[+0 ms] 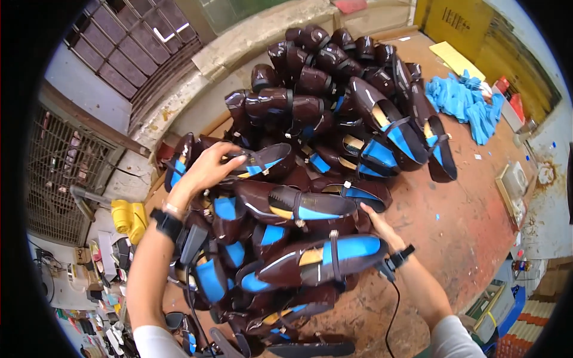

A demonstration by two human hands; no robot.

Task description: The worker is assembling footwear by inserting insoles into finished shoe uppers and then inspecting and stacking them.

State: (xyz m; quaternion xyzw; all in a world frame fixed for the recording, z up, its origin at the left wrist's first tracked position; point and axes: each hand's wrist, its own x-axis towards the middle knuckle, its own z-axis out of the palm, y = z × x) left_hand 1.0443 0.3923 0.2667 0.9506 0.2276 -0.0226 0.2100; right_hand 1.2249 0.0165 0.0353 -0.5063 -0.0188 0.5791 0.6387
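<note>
your left hand (206, 170) rests spread, fingers extended, on a dark brown shoe with a blue insole (262, 162) at the upper left of the shoe pile (310, 179); your right hand (377, 224) reaches under the pile's right edge beside a lower brown shoe (316, 259), and its closure cannot be determined because the fingers are hidden. the pile covers a worn reddish worktable (465, 221), with blue cloth (465, 101) lying well apart at the far right and a barred window (131, 42) in the wall beyond.
</note>
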